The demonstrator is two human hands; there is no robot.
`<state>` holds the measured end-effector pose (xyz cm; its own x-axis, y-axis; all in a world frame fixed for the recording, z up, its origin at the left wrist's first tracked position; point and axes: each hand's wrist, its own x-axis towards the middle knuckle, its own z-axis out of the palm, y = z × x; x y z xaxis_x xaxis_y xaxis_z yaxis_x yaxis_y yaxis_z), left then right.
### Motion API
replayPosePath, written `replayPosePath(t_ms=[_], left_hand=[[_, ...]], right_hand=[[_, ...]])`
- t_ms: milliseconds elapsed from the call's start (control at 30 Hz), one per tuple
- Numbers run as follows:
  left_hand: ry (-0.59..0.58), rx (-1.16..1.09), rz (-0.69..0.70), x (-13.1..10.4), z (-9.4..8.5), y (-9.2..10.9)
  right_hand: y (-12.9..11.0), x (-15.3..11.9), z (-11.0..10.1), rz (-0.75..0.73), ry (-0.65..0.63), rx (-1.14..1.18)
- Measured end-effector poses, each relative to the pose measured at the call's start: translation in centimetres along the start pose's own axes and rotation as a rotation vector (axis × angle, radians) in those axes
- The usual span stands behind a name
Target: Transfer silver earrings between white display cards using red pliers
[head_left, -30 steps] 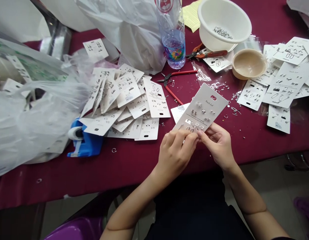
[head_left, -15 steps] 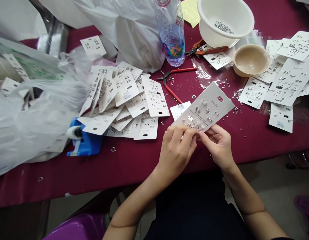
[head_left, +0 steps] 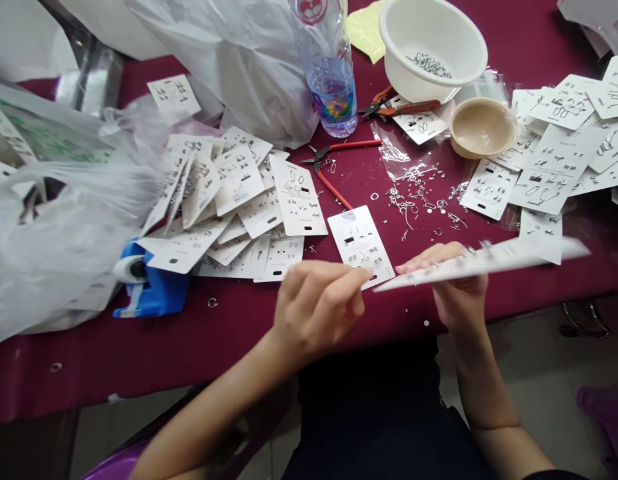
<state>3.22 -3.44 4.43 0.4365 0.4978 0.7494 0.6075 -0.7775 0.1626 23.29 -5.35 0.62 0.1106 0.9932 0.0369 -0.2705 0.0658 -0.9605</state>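
Observation:
My right hand (head_left: 461, 283) grips a white earring card (head_left: 509, 259), now tilted nearly edge-on and blurred by motion. Small silver pieces stand out from its upper face. My left hand (head_left: 321, 307) is off that card, its fingers closed in a pinch just left of the card's near end; what they hold, if anything, is too small to tell. Behind the left fingertips another earring card (head_left: 361, 243) lies on the maroon cloth. Loose silver pieces (head_left: 413, 200) are scattered beyond my hands.
A pile of cards (head_left: 239, 180), a blue tape dispenser (head_left: 159, 287) and plastic bags (head_left: 63, 233) lie left. Red-handled pliers (head_left: 333, 183), a bottle (head_left: 333, 93), a white bowl (head_left: 433, 47) and a beige bowl (head_left: 481, 130) are farther back. More cards (head_left: 553, 167) spread right.
The held card has swung rightward from facing me to nearly edge-on, in my right hand. My left hand has let go of it and moved left and down, uncovering the card on the cloth.

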Motion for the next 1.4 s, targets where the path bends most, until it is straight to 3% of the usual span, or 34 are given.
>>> replayPosePath(t_ms=[100, 167, 233, 300, 400, 533, 700, 1033, 1233, 1400], left_hand=[[-0.134, -0.045, 0.011, 1.7, 0.7, -2.7], [-0.249, -0.076, 0.021, 3.3, 2.6, -4.3], [-0.451, -0.137, -0.073, 5.0, 5.5, -5.1], [-0.634, -0.180, -0.160, 7.0, 8.8, -5.0], [-0.796, -0.180, -0.194, 9.6, 13.2, -3.7], [-0.864, -0.097, -0.188, 11.6, 16.6, -2.3], [-0.915, -0.055, -0.238, 12.4, 17.3, -1.7], [-0.940, -0.057, -0.165, 12.5, 17.5, -1.5], [-0.929, -0.073, -0.108, 12.1, 17.0, -2.1], [-0.948, -0.052, -0.115, 12.6, 16.5, -0.9]], right_hand=[[-0.7, 0.2, -2.4, -0.083, -0.136, 0.066], [-0.8, 0.2, -3.4, -0.106, -0.138, 0.090], [-0.6, 0.2, -3.9, -0.126, -0.112, 0.110], [-0.3, 0.1, -4.1, -0.158, -0.080, 0.142], [0.1, 0.0, -4.2, -0.196, -0.063, 0.187], [0.4, 0.1, -4.7, -0.231, -0.113, 0.226], [0.7, 0.0, -5.2, -0.252, -0.170, 0.237], [0.7, -0.1, -4.4, -0.264, -0.145, 0.166], [0.7, -0.3, -4.0, -0.236, -0.077, 0.077], [0.9, -0.5, -4.1, -0.199, -0.031, 0.015]])
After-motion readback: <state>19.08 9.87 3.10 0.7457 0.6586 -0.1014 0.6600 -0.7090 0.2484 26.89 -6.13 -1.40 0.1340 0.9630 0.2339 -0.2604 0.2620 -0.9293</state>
